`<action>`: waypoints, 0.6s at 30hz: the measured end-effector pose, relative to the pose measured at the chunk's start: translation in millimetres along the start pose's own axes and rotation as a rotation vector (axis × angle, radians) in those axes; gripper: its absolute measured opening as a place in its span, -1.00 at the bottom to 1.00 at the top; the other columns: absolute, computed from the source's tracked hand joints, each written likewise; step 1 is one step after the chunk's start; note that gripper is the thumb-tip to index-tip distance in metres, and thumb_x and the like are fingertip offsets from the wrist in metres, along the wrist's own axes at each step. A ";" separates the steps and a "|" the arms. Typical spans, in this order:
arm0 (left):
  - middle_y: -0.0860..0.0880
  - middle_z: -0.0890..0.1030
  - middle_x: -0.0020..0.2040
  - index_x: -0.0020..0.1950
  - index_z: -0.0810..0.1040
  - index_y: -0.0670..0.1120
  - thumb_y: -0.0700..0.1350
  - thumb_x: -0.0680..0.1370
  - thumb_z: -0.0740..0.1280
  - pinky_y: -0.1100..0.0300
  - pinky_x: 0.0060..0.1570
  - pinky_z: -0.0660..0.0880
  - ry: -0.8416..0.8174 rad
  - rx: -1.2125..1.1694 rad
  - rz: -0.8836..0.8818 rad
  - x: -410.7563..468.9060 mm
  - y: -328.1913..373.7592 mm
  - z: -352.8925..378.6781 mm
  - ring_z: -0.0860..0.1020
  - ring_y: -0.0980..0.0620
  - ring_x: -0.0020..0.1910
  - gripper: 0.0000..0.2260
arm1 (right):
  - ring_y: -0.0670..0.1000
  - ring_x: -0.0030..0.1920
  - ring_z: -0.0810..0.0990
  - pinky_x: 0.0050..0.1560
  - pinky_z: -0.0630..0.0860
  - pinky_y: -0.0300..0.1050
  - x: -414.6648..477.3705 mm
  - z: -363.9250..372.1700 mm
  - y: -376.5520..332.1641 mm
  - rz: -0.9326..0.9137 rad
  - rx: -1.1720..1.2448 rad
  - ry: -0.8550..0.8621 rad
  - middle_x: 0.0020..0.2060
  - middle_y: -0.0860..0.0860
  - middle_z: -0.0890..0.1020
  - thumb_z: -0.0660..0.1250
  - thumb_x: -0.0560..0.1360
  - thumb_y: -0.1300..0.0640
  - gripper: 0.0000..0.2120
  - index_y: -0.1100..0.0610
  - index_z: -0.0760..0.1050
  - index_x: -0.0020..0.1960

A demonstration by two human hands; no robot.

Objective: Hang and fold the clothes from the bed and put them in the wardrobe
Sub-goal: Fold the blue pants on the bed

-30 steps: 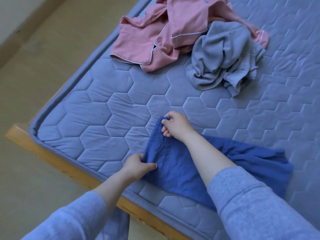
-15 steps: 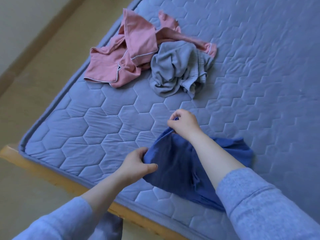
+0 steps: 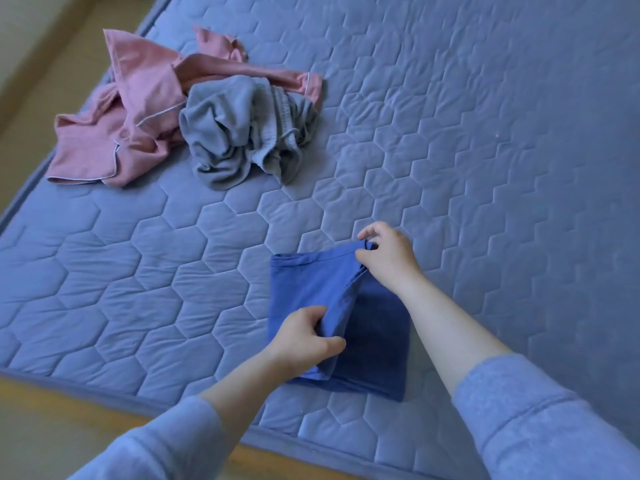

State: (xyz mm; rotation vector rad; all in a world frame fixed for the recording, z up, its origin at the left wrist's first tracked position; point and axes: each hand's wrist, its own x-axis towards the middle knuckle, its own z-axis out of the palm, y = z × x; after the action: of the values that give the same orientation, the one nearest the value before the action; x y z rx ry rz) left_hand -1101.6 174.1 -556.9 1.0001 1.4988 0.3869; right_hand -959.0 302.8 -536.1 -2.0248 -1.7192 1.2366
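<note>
- The blue garment (image 3: pixel 341 318) lies folded into a rough rectangle on the quilted mattress (image 3: pixel 485 150), close to the mattress's near edge.
- The left hand (image 3: pixel 304 341) grasps the blue garment at its near side, thumb and fingers pinching a raised fold of cloth.
- The right hand (image 3: pixel 388 256) pinches the same fold at the blue garment's far corner, fingers curled round the hem.
- Between the two hands the top layer stands up as a ridge; the rest of the blue garment lies flat.
- A crumpled grey garment (image 3: pixel 242 129) sits well beyond the blue garment, toward the mattress's far left.
- A pink garment (image 3: pixel 138 109) with pale piping lies touching the grey one, partly under it, by the mattress's left edge.
- A wooden bed frame (image 3: pixel 69 403) runs along the mattress's near edge.
- Both forearms wear pale blue sleeves (image 3: pixel 540 417) pushed up.
</note>
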 end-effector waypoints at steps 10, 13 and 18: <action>0.00 0.32 -0.35 -0.26 0.31 -0.19 -0.08 0.37 0.41 0.16 -0.31 0.26 -0.080 0.135 -0.033 40.5 -1.4 94.4 0.28 0.06 -0.36 -0.70 | -0.13 -0.24 0.50 -0.43 0.34 -0.47 12.3 -29.5 115.2 0.113 0.061 0.057 -0.08 0.02 0.60 0.32 0.46 0.28 -0.78 0.08 0.50 0.08; 0.11 0.46 -0.34 -0.24 0.46 -0.06 -0.01 0.45 0.43 0.28 -0.29 0.38 -0.155 0.132 -0.022 49.4 -6.4 114.9 0.41 0.15 -0.38 -0.79 | -0.01 -0.09 0.58 -0.20 0.42 -0.33 20.6 -26.4 136.2 0.160 0.117 0.045 0.00 0.05 0.62 0.31 0.47 0.31 -0.69 0.14 0.49 0.20; 0.20 0.59 -0.18 -0.04 0.63 0.01 -0.01 0.54 0.34 0.28 -0.03 0.50 -0.272 0.139 -0.070 56.5 -13.1 130.4 0.57 0.15 -0.13 -0.90 | -0.03 -0.08 0.57 0.01 0.42 -0.27 27.7 -19.8 164.4 0.203 0.150 0.066 0.05 0.07 0.60 0.33 0.47 0.32 -0.63 0.18 0.47 0.27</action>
State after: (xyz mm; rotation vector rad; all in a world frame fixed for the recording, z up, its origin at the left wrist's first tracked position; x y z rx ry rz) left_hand -979.4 169.8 -630.4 1.0607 1.3217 0.0921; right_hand -828.8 285.5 -640.7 -2.1651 -1.3758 1.2988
